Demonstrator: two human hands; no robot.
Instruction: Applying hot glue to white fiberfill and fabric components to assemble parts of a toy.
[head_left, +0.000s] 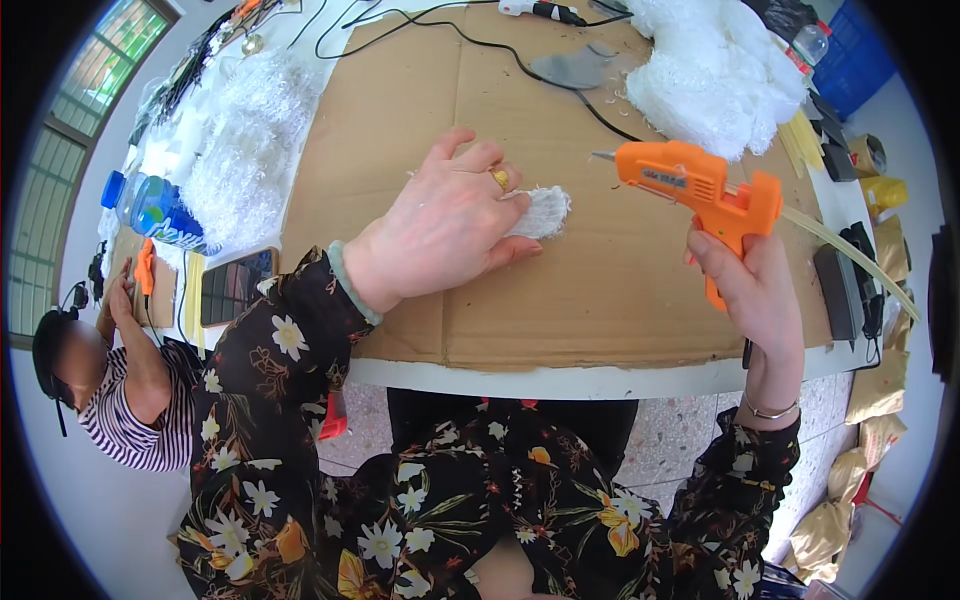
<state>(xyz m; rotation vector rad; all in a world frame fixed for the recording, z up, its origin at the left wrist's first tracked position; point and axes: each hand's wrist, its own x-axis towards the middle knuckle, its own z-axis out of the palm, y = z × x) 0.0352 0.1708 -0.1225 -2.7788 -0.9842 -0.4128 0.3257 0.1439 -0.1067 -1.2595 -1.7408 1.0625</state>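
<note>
A small piece of white gauzy fabric lies on the brown cardboard. My left hand is over its left end, with curled fingers and thumb gripping that end and hiding part of it. Raised over the cardboard to the right is an orange hot glue gun, its metal nozzle pointing left and apart from the fabric. My right hand is wrapped round the handle. A long pale glue stick sticks out from the back of the gun.
Fluffy white fibre is heaped at the far right, and shiny white strands at the left. A phone and a blue-labelled bottle are on the left side. Black cords cross the far cardboard. Another person works at far left.
</note>
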